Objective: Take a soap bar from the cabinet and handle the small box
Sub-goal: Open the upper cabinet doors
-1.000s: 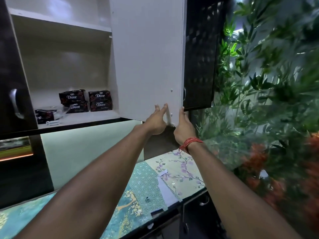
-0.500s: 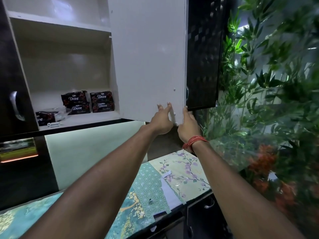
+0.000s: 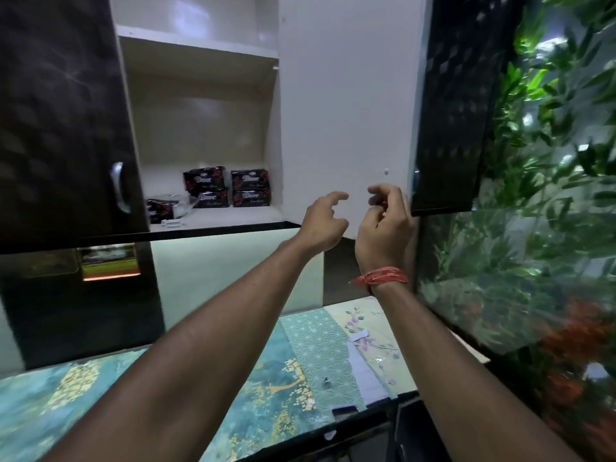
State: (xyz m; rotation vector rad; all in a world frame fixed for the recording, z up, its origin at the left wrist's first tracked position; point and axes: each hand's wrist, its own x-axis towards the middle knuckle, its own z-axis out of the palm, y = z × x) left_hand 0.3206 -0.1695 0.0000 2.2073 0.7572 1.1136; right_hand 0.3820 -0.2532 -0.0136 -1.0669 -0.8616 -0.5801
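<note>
Cabinet (image 3: 200, 128) stands open, its white-faced door (image 3: 346, 111) swung out toward the camera. On the lower shelf (image 3: 233, 218) sit four dark soap packs (image 3: 226, 188) stacked two by two. Each pack is a flat rectangular block, long axis running left to right, printed face turned outward toward the viewer. Wrappers are black and glossy with white "Dove" lettering and red floral marks. A fifth pack (image 3: 160, 208) of the same kind lies just left of the stack, partly cut off by the closed dark door (image 3: 63, 121), with a crumpled clear wrapper (image 3: 181, 208) beside it. A small pale object (image 3: 171, 223) lies at the shelf's front edge; too small to identify.

Left hand (image 3: 321, 221) is raised in front of the open door's lower edge, fingers loosely spread and half curled, holding nothing. Right hand (image 3: 386, 225) is beside it, fingers curled inward, also empty; a red thread band (image 3: 383, 278) circles its wrist. Both hands are well apart from the packs.

Below, the counter (image 3: 300, 361) carries glossy patterned sheets in teal, gold and floral print. Green foliage (image 3: 550, 128) fills the right side.
</note>
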